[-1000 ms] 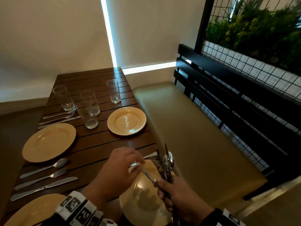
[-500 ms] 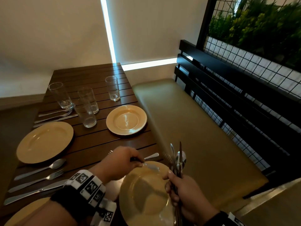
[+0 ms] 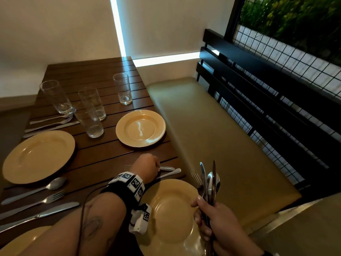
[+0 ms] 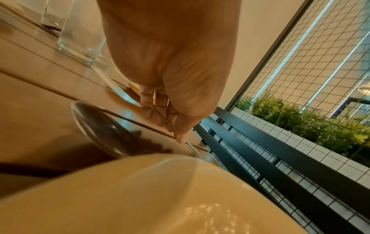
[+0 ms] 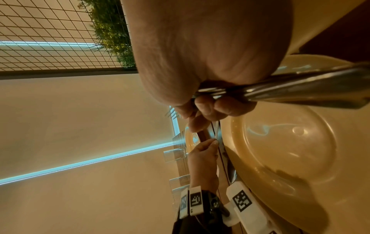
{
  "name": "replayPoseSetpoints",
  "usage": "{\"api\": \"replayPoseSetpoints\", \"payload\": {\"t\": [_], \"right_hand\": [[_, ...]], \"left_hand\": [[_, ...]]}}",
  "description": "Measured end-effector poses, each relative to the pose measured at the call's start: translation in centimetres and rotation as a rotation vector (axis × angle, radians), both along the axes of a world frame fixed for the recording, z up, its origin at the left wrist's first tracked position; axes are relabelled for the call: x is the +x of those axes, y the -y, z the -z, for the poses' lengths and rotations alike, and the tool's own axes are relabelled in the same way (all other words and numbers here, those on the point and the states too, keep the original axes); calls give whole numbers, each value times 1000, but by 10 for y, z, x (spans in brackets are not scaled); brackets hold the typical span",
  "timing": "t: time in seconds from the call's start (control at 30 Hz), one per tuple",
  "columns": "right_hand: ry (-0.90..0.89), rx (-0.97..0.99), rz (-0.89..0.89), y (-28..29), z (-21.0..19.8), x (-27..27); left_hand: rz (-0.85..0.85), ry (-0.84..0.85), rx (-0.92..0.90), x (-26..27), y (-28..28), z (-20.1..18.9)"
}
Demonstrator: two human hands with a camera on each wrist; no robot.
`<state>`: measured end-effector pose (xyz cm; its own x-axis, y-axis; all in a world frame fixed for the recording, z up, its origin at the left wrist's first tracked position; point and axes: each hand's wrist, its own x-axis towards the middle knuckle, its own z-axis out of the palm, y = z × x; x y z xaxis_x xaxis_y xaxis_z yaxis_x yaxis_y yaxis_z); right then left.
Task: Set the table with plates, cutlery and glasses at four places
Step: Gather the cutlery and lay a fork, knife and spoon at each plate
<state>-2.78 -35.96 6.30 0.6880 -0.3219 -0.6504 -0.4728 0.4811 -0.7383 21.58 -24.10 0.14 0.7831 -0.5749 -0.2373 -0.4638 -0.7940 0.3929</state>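
My left hand [image 3: 156, 166] reaches over the near right yellow plate [image 3: 171, 215] and pinches a fork [image 3: 167, 168] by its handle. The fork lies low on the wooden table [image 3: 103, 157], just beyond a spoon [image 3: 173, 172]. In the left wrist view the fingertips [image 4: 180, 136] pinch the thin handle, and the spoon's bowl [image 4: 100, 126] lies close to the plate rim. My right hand [image 3: 201, 215] grips an upright bundle of cutlery [image 3: 210, 183], with a fork, a knife and a spoon among it, at the plate's right edge.
Three more yellow plates lie on the table: far right [image 3: 141, 128], left [image 3: 36, 156] and near left [image 3: 22, 242]. Several empty glasses [image 3: 88, 122] stand mid-table. Cutlery sets [image 3: 46, 189] [image 3: 51, 122] lie beside the left plates. A padded bench [image 3: 212, 145] with a black slatted back [image 3: 258, 93] runs along the right.
My left hand has carried the fork from above the near right plate to the table just beyond it, next to the spoon. The right hand with its bundle has drifted slightly right.
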Motion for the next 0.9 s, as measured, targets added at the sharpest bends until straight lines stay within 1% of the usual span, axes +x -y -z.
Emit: {"api": "replayPoseSetpoints", "payload": {"t": [0.13, 0.3, 0.57, 0.9], "right_hand": [[-11, -8, -8, 2, -1, -3], [-25, -8, -4, 4, 1, -2], [-22, -3, -38, 3, -1, -1], [-1, 28, -23, -1, -2, 0]], "left_hand": [[-15, -4, 3, -1, 8, 8], [-37, -22, 4, 1, 15, 7], [-67, 7, 37, 1, 19, 9], [-100, 8, 50, 1, 20, 11]]}}
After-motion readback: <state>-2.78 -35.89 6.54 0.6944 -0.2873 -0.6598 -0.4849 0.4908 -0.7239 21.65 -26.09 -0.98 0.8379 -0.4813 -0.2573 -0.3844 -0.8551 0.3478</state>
